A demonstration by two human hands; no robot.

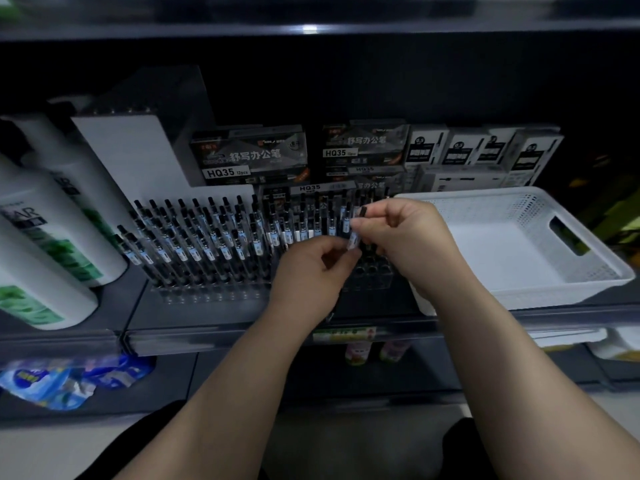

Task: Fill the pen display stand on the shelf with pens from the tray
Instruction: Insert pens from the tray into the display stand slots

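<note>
A clear tiered pen display stand sits on the dark shelf, packed with several upright black pens on its left and middle. Its right end shows empty holes. Both hands meet over that right end. My right hand pinches the top of a black pen with a white label, and my left hand holds its lower part. The white perforated tray stands just right of the stand; its visible floor shows no pens.
Large white bottles crowd the shelf's left side. Boxes of HQ35 pens and other white pen boxes line the back. The shelf's front rail carries a price label. A lower shelf holds blue packets.
</note>
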